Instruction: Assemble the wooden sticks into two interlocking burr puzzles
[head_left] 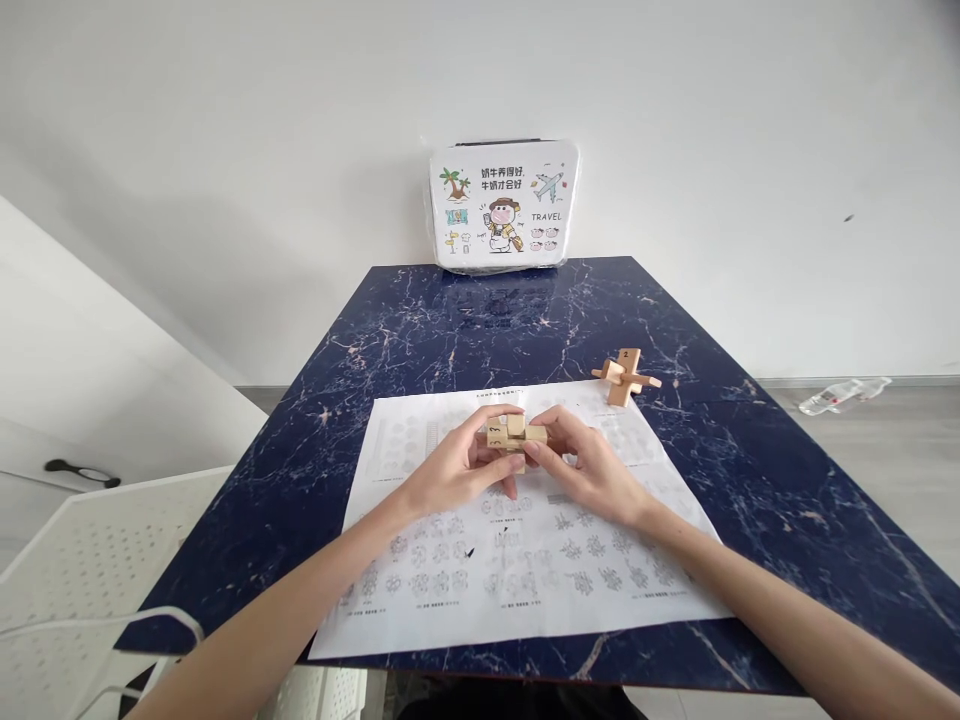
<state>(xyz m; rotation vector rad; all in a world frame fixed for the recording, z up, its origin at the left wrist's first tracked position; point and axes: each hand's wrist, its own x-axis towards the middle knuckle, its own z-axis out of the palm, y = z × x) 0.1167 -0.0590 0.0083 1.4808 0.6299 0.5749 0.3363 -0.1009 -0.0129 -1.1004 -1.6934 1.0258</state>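
Note:
Between my two hands is a light wooden interlocking puzzle (516,430) made of notched blocks, some marked with handwritten numbers. My left hand (463,452) grips its left side, thumb in front and forefinger across the top. On the right side, the thumb and fingers of my right hand (577,455) close on the same blocks. Fingers hide parts of the puzzle. Beneath both hands lies a white instruction sheet (450,630) printed with small diagrams. A second wooden puzzle (624,377), cross-shaped and marked 2, rests by the sheet's upper right corner.
The dark blue marbled table (360,330) meets the wall. A white cartoon-printed case (504,210) leans there at the back. White perforated furniture (97,550) and a white cable (161,612) are at the left. A clear plastic bottle (844,395) lies on the floor at the right.

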